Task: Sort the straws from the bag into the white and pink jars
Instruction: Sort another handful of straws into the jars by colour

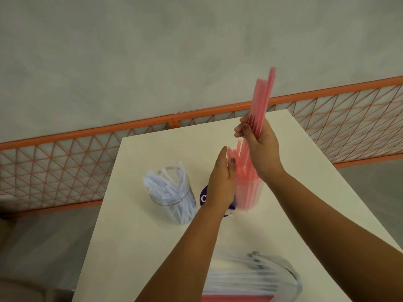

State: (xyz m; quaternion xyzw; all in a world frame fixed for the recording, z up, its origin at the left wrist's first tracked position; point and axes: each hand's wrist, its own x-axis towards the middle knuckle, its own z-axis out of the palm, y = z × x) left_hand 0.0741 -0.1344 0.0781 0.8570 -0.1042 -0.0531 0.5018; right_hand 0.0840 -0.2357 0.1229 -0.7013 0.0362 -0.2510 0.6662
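My right hand (259,147) grips a bundle of pink straws (261,99), held upright above the pink jar (249,195), their lower ends among the straws standing in it. My left hand (222,182) rests flat against that jar's left side, fingers straight and together, holding nothing. The clear jar of white straws (172,197) stands to the left on the white table (135,247). The clear bag (257,277) with white and pink straws lies blurred at the table's near edge.
A purple round lid (204,198) lies between the two jars, partly behind my left wrist. An orange wire-mesh fence (65,158) runs behind the table, with grey floor around it.
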